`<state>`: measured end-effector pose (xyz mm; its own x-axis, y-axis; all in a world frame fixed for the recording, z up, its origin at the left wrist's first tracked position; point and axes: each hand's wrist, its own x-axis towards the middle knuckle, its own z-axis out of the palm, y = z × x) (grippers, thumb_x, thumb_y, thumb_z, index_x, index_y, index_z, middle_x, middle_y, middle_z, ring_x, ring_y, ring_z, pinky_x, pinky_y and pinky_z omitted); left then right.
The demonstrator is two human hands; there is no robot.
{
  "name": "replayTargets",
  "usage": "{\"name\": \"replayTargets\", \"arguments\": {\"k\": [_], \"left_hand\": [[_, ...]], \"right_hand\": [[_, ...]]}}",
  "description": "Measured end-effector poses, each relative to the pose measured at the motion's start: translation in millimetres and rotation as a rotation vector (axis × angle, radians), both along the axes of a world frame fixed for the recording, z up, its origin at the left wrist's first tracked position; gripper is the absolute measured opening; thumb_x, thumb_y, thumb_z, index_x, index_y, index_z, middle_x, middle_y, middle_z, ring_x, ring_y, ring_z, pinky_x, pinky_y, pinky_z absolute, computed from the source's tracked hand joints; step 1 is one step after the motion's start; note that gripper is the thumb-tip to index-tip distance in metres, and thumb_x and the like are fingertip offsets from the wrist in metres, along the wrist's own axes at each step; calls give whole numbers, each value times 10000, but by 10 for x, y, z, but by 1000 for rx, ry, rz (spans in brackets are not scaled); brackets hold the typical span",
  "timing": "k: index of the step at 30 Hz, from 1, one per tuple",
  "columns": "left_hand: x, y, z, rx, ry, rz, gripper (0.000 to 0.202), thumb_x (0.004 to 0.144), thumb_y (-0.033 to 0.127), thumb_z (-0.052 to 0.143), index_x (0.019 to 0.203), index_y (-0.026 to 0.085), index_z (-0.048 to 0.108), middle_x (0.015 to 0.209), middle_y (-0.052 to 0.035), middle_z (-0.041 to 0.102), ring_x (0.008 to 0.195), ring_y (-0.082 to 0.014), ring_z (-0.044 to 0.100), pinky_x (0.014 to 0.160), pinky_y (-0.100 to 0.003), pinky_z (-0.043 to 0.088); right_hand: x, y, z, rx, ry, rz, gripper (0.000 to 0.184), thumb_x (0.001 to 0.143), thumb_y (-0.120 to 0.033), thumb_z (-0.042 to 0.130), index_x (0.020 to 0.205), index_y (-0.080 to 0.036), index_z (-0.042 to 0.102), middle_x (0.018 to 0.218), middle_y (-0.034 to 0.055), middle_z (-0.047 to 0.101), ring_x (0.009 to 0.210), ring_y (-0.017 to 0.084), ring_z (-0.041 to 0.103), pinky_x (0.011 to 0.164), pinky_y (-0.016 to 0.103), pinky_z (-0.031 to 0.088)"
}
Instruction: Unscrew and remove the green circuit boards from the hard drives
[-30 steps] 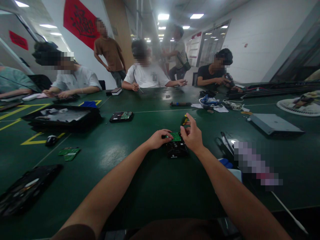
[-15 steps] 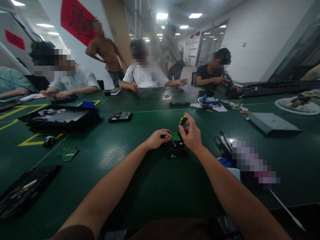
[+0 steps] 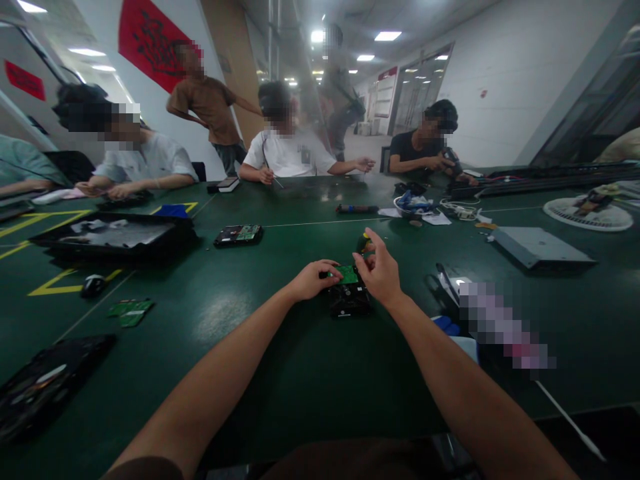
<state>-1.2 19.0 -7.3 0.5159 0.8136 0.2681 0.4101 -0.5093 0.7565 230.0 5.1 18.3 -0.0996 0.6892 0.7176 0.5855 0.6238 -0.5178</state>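
A black hard drive (image 3: 349, 300) with a green circuit board (image 3: 347, 274) on top lies on the dark green table (image 3: 280, 373) in front of me. My left hand (image 3: 313, 279) is curled against the drive's left far edge, fingers pressed on the board's corner. My right hand (image 3: 380, 270) hovers at the drive's right far side, thumb and forefinger pinched near the board, the other fingers raised. A yellow-and-black screwdriver handle (image 3: 363, 243) lies just beyond my right hand.
Another hard drive (image 3: 239, 235) and a black tray (image 3: 110, 237) lie left of centre; loose green boards (image 3: 130, 311) and a mouse (image 3: 93, 285) are nearer left. A grey flat case (image 3: 537, 245) lies right. Several people sit or stand at the table's far side.
My right hand's raised fingers have dropped a little toward the board. The view has shifted slightly; a person at the back has walked further away.
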Motion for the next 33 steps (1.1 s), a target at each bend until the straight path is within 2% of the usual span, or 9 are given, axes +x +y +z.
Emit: {"name": "replayTargets", "arguments": {"k": [4, 9, 14, 19, 26, 33], "left_hand": [[9, -20, 27, -7, 1, 9, 141, 920, 249, 694, 1028, 224, 782, 1356, -88, 640, 1279, -245, 593, 1139, -466, 420], [5, -21, 26, -23, 12, 11, 152, 917, 249, 698, 1043, 230, 781, 1381, -88, 622, 1286, -249, 587, 1138, -475, 420], [12, -9, 5, -8, -5, 10, 139, 915, 239, 698, 1023, 224, 784, 1362, -88, 637, 1284, -238, 590, 1148, -459, 412], [12, -7, 13, -17, 9, 9, 141, 910, 239, 703, 1024, 231, 784, 1372, -82, 634, 1283, -236, 592, 1148, -462, 414], [6, -11, 16, -18, 9, 16, 137, 914, 250, 699, 1020, 231, 784, 1380, -80, 631, 1272, -229, 603, 1154, -453, 409], [-3, -6, 29, -15, 33, 4, 149, 917, 266, 700, 1039, 242, 783, 1393, -77, 622, 1291, -243, 588, 1154, -470, 407]], "right_hand": [[-6, -11, 8, -3, 6, 4, 666, 977, -300, 570, 1585, -278, 298, 1178, 111, 693, 657, 173, 677, 630, 372, 631], [-1, -12, 7, 8, -1, -2, 640, 974, -332, 587, 1564, -294, 341, 1149, 98, 691, 613, 157, 645, 599, 359, 616], [9, 5, -9, -6, 17, 3, 664, 975, -303, 567, 1583, -268, 302, 1176, 118, 689, 651, 165, 668, 609, 350, 611], [8, 8, -4, 2, 7, 3, 638, 969, -317, 588, 1559, -269, 349, 1160, 111, 689, 709, 181, 672, 610, 339, 598], [-5, -15, 11, -32, 28, 18, 662, 973, -280, 563, 1581, -277, 301, 1151, 93, 698, 679, 162, 666, 621, 334, 595], [8, -2, 6, -4, -1, -1, 655, 964, -332, 603, 1562, -275, 344, 1192, 112, 681, 726, 186, 675, 646, 365, 615]]}}
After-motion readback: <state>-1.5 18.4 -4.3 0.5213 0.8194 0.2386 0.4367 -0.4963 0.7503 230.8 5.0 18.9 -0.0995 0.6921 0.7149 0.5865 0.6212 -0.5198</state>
